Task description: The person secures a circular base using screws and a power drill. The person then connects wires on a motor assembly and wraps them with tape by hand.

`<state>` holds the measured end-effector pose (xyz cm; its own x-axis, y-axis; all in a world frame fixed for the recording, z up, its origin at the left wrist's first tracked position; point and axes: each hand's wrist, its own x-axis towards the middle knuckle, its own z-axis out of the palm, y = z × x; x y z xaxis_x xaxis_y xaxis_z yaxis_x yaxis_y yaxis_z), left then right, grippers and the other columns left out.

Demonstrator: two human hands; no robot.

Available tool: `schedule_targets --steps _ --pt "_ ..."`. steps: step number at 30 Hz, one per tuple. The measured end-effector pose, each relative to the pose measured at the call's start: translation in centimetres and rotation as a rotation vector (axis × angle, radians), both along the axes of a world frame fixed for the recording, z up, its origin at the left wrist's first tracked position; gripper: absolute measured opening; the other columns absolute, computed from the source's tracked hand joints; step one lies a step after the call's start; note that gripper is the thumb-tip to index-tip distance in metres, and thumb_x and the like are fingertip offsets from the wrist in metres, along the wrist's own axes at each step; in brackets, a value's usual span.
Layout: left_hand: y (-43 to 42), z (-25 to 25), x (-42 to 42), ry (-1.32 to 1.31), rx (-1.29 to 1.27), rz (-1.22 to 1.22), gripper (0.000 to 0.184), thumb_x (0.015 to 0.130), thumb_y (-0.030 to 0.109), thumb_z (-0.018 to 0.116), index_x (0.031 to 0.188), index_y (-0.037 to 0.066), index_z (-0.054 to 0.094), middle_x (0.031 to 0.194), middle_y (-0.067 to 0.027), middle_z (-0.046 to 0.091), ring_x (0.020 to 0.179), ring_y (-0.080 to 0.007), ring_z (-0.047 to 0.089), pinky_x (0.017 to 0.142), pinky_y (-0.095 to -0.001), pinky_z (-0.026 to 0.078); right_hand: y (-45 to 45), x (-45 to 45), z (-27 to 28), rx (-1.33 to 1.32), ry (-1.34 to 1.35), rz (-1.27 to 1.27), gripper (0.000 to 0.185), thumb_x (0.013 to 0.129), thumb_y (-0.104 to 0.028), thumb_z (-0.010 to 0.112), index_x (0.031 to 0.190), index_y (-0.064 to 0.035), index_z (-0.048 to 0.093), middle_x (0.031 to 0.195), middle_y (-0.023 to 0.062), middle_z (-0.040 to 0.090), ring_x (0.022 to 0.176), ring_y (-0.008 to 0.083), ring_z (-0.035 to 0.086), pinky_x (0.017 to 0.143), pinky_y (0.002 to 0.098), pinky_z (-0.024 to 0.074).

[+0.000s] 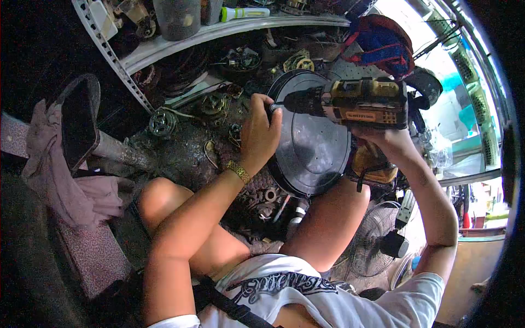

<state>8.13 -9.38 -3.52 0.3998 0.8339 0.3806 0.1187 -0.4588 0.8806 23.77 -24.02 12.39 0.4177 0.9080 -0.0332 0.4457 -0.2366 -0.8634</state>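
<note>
My right hand (383,141) is wrapped round the handle of a yellow and black cordless drill (369,104). The drill lies level, its black chuck pointing left. At the tip of its bit, the thumb and index finger of my left hand (259,128) pinch something too small to make out, by the upper left rim of a round dark grey cover (314,150). This cover leans upright before my knees, with small holes in its face. Part of it is hidden behind the drill.
Several motor-like parts, one a coil (163,122), lie on the dark floor around the cover. A metal shelf edge (219,34) curves across the back, bearing a torch (244,13). A cloth (60,164) hangs at left; a fan grille (374,240) stands at right.
</note>
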Motion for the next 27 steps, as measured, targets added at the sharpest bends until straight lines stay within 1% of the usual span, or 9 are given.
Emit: schedule_targets --steps 3,9,12,18,20,22,25,26,27 --pt "0.0 0.1 0.1 0.005 0.052 0.012 0.027 0.087 0.02 0.054 0.105 0.004 0.042 0.096 -0.0201 0.055 0.089 -0.0403 0.057 0.074 -0.0476 0.044 0.0 0.3 -0.4 -0.056 -0.127 0.031 0.039 0.071 -0.008 0.077 0.106 -0.0025 0.062 0.089 0.0047 0.067 0.065 0.0115 0.062 0.055 0.0266 0.0512" --pt "0.1 -0.3 0.3 -0.039 0.017 -0.017 0.026 0.088 0.02 0.053 0.103 0.002 0.041 0.094 -0.019 0.055 0.085 -0.0381 0.057 0.074 -0.0455 0.045 0.3 -0.2 -0.9 -0.002 0.047 -0.029 0.04 0.07 -0.005 0.077 0.105 -0.0019 0.06 0.087 0.0053 0.067 0.065 0.0112 0.062 0.053 0.0256 0.051" --pt "0.3 -0.2 0.4 -0.082 0.082 -0.001 0.026 0.088 0.02 0.052 0.103 0.002 0.041 0.091 -0.0191 0.055 0.084 -0.0384 0.057 0.073 -0.0447 0.045 0.4 -0.7 -0.4 -0.017 -0.01 -0.015 0.04 0.07 -0.004 0.076 0.106 -0.0013 0.059 0.087 0.0057 0.067 0.066 0.0115 0.062 0.052 0.0255 0.0508" --pt "0.0 0.3 0.3 -0.059 -0.091 -0.062 0.026 0.088 0.021 0.052 0.102 0.001 0.042 0.09 -0.0197 0.053 0.084 -0.037 0.056 0.074 -0.0443 0.044 0.4 -0.2 -0.6 -0.007 0.03 0.012 0.042 0.069 -0.004 0.077 0.107 -0.0026 0.059 0.088 0.0051 0.067 0.066 0.0116 0.062 0.053 0.0256 0.051" --pt "0.3 -0.5 0.4 -0.086 0.095 -0.024 0.028 0.089 0.021 0.052 0.104 0.001 0.041 0.089 -0.0194 0.053 0.081 -0.0357 0.056 0.073 -0.0436 0.044 0.6 0.3 -0.8 0.009 -0.006 0.038 0.042 0.069 -0.004 0.077 0.107 -0.0033 0.059 0.089 0.0047 0.067 0.066 0.0111 0.061 0.054 0.0257 0.0511" --pt "0.5 -1.0 0.4 -0.069 0.072 -0.041 0.027 0.089 0.021 0.051 0.104 0.001 0.041 0.089 -0.0188 0.053 0.08 -0.0354 0.056 0.073 -0.0431 0.044 0.3 -0.2 -0.3 -0.017 0.012 0.023 0.042 0.068 -0.007 0.078 0.106 -0.0042 0.061 0.09 0.0031 0.067 0.068 0.0086 0.06 0.058 0.0259 0.0509" --pt "0.2 -0.6 0.3 -0.082 0.014 -0.088 0.026 0.089 0.02 0.051 0.103 0.0 0.042 0.088 -0.0176 0.052 0.08 -0.0344 0.055 0.074 -0.0423 0.044 0.0 0.3 -0.6 0.032 -0.123 0.164 0.04 0.067 -0.009 0.079 0.104 -0.0037 0.062 0.087 0.0021 0.067 0.069 0.0075 0.058 0.06 0.0261 0.0503" --pt "0.1 -0.2 0.2 -0.102 -0.019 -0.106 0.025 0.088 0.019 0.051 0.103 0.0 0.042 0.088 -0.017 0.052 0.081 -0.0338 0.055 0.075 -0.0419 0.043 0.2 0.4 -1.2 0.237 -0.31 0.241 0.038 0.067 -0.009 0.078 0.102 -0.0037 0.063 0.084 0.0018 0.066 0.067 0.0069 0.057 0.059 0.0255 0.0494" --pt "-0.1 0.1 0.1 -0.105 -0.018 -0.116 0.025 0.088 0.019 0.051 0.103 0.0 0.042 0.088 -0.017 0.052 0.081 -0.0338 0.055 0.075 -0.0419 0.043 0.1 0.3 -1.3 0.236 -0.315 0.231 0.038 0.067 -0.009 0.078 0.102 -0.0037 0.063 0.084 0.0018 0.066 0.067 0.0069 0.057 0.059 0.0255 0.0494"
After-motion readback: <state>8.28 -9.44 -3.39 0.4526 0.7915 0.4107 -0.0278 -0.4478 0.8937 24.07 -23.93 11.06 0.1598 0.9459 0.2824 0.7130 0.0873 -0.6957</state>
